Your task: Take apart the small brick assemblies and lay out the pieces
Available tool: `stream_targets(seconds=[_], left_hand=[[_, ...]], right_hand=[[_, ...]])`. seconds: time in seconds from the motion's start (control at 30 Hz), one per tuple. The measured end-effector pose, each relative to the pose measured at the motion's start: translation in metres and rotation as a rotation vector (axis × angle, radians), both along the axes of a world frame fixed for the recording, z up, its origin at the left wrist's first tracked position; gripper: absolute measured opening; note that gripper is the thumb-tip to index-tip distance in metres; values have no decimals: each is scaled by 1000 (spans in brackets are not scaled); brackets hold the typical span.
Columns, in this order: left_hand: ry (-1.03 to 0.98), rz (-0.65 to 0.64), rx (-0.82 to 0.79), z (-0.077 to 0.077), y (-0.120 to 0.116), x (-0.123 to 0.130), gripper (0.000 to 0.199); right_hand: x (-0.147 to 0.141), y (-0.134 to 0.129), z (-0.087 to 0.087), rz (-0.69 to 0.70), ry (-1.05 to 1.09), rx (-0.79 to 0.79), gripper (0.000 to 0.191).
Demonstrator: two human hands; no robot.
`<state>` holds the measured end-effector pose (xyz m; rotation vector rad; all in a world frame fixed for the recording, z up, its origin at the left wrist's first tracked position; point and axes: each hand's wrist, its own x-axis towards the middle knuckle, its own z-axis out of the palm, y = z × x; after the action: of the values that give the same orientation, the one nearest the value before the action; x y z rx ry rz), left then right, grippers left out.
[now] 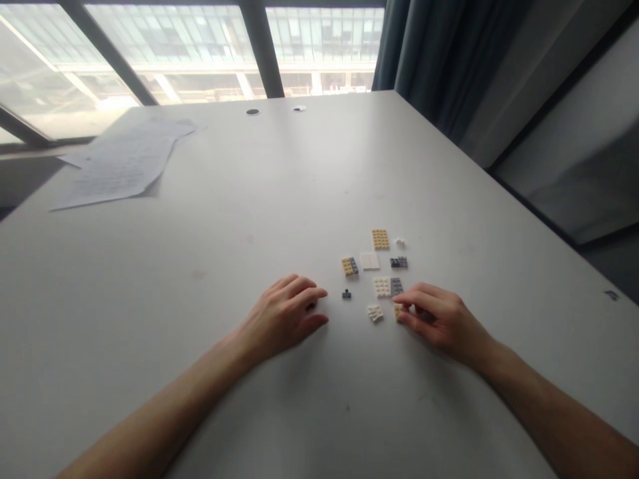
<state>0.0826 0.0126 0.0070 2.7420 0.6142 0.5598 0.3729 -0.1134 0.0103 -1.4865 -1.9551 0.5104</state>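
Observation:
My left hand rests on the table with thumb and forefinger apart and nothing between them. A small black toy brick piece lies just right of its fingertips. My right hand pinches a tan toy brick, partly hidden by the fingers. Touching or close to its forefinger is a dark grey studded plate, beside a white studded plate. A cluster of small white pieces lies to the left of the tan brick.
Farther back lie a tan plate, a small white piece, white flat tiles, black pieces and tan-and-grey bricks. Paper sheets are at the left of the white table. A dark curtain hangs beyond its right edge.

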Motion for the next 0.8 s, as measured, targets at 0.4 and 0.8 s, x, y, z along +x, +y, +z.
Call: stream_targets(seconds=[0.4,0.8], left_hand=[[-30,87,-34,-4,-6,-9,12],[-59,58,-92,-3,-10,27,15]], right_hand=[[2,-1,-1,-20,22,-51,15],[0,1,2,-35,-2,-45,17]])
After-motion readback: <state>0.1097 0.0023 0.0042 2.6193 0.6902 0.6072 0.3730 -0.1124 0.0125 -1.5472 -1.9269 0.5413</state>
